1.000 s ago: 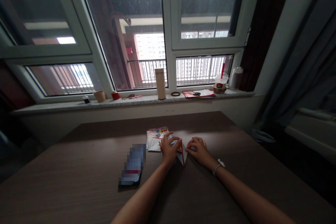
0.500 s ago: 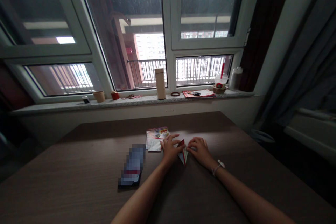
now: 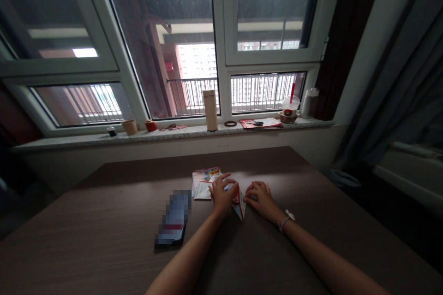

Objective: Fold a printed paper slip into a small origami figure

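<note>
A small piece of folded paper (image 3: 241, 210), white with red edges, stands between my hands over the table, its pointed end toward me. My left hand (image 3: 222, 197) pinches its left side with thumb and index finger, the other fingers raised and curved. From the right, my right hand (image 3: 261, 198) closes its fingertips on the paper's right edge; a bracelet is on that wrist. The paper's upper part is partly hidden by my left fingers. Just left of that hand lie printed paper pieces (image 3: 201, 189), overlapping one another.
A phone (image 3: 174, 216) with a blurred-out screen lies left of my left forearm on the brown table (image 3: 104, 221). Along the windowsill stand a beige flask (image 3: 209, 110), a paper cup (image 3: 130, 127), a red spool (image 3: 151, 125), scissors on printed sheets (image 3: 268, 123) and a drink cup (image 3: 289, 107).
My left thumb and index finger have shifted slightly left and the folded paper's left side has opened a little, its tip moving toward me. My right hand stays nearly in place.
</note>
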`<state>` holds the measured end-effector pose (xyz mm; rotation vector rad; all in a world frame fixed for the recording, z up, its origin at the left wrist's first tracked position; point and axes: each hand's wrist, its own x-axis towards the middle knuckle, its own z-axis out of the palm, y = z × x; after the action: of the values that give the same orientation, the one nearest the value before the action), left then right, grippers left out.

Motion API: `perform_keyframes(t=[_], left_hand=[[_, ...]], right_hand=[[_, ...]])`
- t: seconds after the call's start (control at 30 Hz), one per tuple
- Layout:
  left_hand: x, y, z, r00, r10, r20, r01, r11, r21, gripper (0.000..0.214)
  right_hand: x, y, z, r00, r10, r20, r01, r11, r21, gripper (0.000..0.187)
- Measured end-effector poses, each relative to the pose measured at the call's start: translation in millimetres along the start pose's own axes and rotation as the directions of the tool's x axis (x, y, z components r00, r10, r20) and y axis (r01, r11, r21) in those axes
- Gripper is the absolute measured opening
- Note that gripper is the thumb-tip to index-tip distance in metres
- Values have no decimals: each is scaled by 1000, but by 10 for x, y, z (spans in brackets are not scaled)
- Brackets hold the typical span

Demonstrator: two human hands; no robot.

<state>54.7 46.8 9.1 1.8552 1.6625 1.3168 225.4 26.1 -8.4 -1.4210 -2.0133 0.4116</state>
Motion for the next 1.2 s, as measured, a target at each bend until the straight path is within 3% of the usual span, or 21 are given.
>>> perform_keyframes(t=[0.2, 0.53, 0.87, 1.2], left_hand=[[35, -12, -43, 1000, -21, -15, 21, 1000, -5, 6], [-19, -39, 44, 996, 70, 49, -70, 997, -12, 3], [-31, -35, 72, 992, 97, 76, -92, 993, -76, 3], [-35, -13, 29, 998, 68, 5, -67, 995, -68, 4]], right_hand=[[0, -2, -6, 1000, 7, -14, -7, 1000, 29, 13], [29, 91, 4, 996, 31, -78, -27, 998, 60, 12], [90, 85, 3, 980, -14, -200, 44, 988, 148, 15], [59, 70, -23, 995, 5, -102, 2, 998, 62, 13]])
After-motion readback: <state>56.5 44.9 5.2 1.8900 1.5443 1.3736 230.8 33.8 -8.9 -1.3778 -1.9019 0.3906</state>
